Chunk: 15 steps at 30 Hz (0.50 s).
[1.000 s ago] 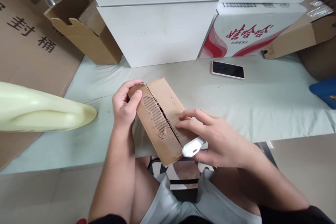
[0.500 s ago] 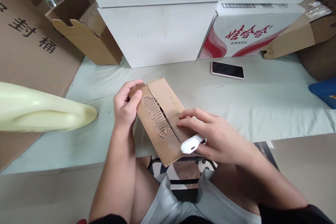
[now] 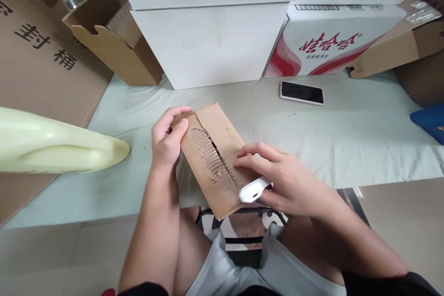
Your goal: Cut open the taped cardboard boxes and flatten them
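A small cardboard box is held tilted over the table's front edge. Its upper face has a seam down the middle, and the surface beside the seam is torn, baring the corrugated layer. My left hand grips the box's far left corner, thumb on top and fingers round the edge. In my right hand is a small white box cutter, lying at the near end of the seam; its blade cannot be made out. Two fingers of that hand rest on the box's right flap.
A phone lies on the cloth-covered table. White cartons and a red-and-white carton stand behind. An open cardboard box is at back left. A pale yellow object juts in from the left.
The view has shifted very slightly. Both hands, the box and the box cutter hold nearly the same position.
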Motion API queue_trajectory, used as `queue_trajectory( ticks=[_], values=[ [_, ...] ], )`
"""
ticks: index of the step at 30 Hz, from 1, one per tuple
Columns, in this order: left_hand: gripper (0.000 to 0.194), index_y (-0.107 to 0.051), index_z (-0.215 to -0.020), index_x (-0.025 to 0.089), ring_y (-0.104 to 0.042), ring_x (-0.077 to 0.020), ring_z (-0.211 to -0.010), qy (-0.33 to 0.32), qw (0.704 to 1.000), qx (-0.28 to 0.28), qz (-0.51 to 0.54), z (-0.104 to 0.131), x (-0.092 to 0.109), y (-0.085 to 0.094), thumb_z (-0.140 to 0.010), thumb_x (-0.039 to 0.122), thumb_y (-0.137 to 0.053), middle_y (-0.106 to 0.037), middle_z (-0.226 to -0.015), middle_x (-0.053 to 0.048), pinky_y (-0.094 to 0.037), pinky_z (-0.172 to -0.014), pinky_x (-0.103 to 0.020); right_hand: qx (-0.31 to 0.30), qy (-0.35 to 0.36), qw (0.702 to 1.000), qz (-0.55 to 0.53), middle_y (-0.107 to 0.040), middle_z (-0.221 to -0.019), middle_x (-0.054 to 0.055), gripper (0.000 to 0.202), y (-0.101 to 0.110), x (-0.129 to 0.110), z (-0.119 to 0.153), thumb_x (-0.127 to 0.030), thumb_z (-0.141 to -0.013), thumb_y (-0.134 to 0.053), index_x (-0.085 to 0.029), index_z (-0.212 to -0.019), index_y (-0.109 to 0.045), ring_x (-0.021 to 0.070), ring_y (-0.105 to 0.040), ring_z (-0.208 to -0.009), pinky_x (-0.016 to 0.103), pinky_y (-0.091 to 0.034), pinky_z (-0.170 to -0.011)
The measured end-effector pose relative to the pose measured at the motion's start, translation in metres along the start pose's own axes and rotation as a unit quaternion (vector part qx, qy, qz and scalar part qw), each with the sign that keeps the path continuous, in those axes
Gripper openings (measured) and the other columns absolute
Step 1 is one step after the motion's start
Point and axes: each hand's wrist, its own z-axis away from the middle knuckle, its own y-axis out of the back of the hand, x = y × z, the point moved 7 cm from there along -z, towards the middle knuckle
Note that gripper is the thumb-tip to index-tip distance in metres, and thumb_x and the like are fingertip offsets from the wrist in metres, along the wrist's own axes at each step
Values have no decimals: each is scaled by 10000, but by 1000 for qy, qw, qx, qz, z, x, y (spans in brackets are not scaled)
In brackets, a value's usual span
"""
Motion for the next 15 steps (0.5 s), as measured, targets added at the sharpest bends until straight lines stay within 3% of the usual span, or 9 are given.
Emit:
queue_trajectory(
  ticks=[4,15],
  values=[
    [258,-807,-1011,241,-665,-176,-815,21,999,9,24,0,-2,0,-798,376,-753,-774,-987,-31,-523,-703,-287,2,-6,1000,-8,-690,-1328,127,342,-1,2,-1,-177,-949,-576,-184,-1285,-643,250,-725,-1115,422,-652,-872],
    [257,-784,-967,228,-626,-171,-752,39,999,23,10,1,5,-3,-767,386,-748,-757,-931,-36,-475,-630,-287,2,-5,1000,-4,-689,-1323,132,337,-3,1,-2,-186,-952,-582,-192,-1282,-648,255,-718,-1098,419,-639,-870]
  ],
)
